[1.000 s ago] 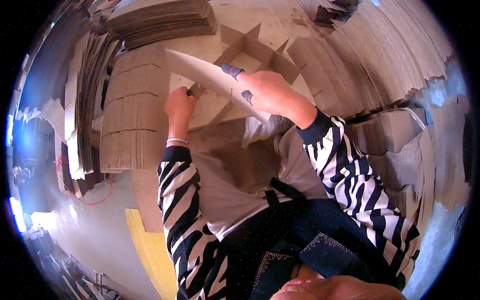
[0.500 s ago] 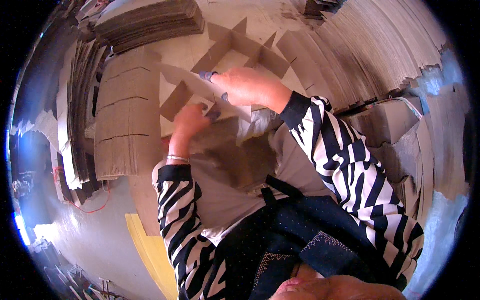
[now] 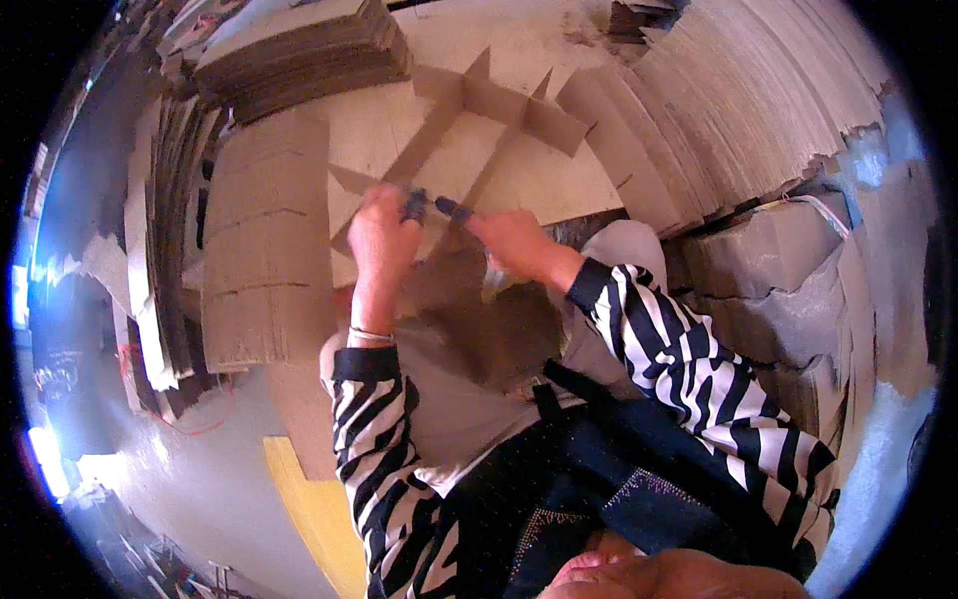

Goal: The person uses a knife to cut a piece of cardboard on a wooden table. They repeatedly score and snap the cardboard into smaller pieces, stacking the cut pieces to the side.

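Surrounding hands [image 3: 439, 225]: stacked cardboard sheets [image 3: 264, 250]

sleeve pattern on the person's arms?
Black and white zebra stripes on both sleeves, clearest in the head view.

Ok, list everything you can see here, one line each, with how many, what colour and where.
cardboard divider grid: one, brown, interlocked strips standing on the pale sheet ahead of the hands
pale cardboard sheet: one, beige, under the grid
cardboard strip: one, brown, at both hands
slotted strip stack: one, brown, left of the hands
flat board pile: one, brown, upper left
edge-on sheet stacks: count unclear, beige, upper right
yellow floor patch: one, lower left
left hand: on the strip
right hand: blue-tipped fingers at the strip
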Tool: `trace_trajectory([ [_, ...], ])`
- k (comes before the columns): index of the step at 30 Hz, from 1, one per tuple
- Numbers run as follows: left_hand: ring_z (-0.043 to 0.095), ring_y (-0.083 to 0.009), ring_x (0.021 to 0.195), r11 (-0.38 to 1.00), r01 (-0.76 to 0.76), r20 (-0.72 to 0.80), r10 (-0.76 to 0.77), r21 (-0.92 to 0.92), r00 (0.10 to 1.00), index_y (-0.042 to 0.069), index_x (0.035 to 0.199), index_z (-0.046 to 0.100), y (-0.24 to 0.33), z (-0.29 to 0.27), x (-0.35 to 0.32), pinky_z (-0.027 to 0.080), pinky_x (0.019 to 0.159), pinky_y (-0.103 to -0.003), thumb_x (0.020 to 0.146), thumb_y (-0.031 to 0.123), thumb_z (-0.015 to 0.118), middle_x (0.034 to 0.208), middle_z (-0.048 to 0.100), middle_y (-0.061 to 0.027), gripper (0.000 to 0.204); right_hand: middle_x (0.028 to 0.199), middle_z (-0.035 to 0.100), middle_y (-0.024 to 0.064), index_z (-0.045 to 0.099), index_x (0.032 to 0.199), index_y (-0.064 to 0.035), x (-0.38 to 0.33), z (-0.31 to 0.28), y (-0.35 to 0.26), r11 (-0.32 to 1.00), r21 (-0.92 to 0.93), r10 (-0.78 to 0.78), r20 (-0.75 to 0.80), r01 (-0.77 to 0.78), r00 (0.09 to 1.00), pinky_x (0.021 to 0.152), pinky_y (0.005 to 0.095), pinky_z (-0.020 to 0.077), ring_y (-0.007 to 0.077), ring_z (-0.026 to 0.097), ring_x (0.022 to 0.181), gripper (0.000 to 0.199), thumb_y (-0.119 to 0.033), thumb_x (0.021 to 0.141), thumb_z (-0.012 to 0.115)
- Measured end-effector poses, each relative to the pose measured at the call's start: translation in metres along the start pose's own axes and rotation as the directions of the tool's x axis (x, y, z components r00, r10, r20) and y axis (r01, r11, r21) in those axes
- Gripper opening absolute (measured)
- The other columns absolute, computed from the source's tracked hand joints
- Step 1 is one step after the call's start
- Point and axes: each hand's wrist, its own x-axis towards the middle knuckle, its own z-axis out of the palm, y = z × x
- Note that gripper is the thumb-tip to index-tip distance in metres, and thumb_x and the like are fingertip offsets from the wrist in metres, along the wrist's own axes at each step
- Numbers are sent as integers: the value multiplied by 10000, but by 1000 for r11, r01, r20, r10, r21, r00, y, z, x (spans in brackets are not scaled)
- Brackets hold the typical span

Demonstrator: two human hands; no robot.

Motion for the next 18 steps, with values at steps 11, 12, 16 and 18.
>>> trace_trajectory([
  [11, 604, -309, 1072, 826, 237, -101, -216, 511, 971, 167, 1194, 604, -12, 4, 37, 328, 979, -589, 793, 257, 608, 1135, 646, -86, 411, 1160, 591, 164, 514, 1280, -91, -59, -89, 84, 914, -132, 299, -421, -384, 856, 856, 451, 468, 363, 563, 1054, 656, -308, 722, 782],
  [12, 615, -328, 1042, 833, 258, -138, -218, 490, 966, 153, 1156, 621, -6, 7, 40, 338, 968, -599, 786, 248, 610, 1100, 660, -96, 382, 1294, 517, 138, 413, 1398, -105, -84, -100, 103, 831, -241, 374, -426, -502, 823, 948, 471, 432, 350, 501, 1179, 826, -301, 699, 808],
  [16, 635, -341, 1027, 884, 327, -51, -329, 333, 943, 124, 1119, 621, -31, 25, 51, 426, 890, -541, 799, 248, 592, 1116, 657, -133, 345, 1326, 517, 139, 577, 1101, -80, -140, -77, 169, 690, -377, 498, -373, -618, 783, 982, 568, 340, 327, 363, 1335, 485, -150, 660, 767],
  [18, 637, -343, 1036, 894, 332, 77, -370, 302, 926, 109, 1108, 616, -36, 20, 52, 469, 848, -502, 808, 247, 580, 1113, 661, -143, 332, 1296, 536, 139, 590, 1039, -69, -138, -76, 189, 771, -245, 463, -419, -588, 781, 969, 579, 336, 321, 365, 1337, 409, -97, 657, 735],
])
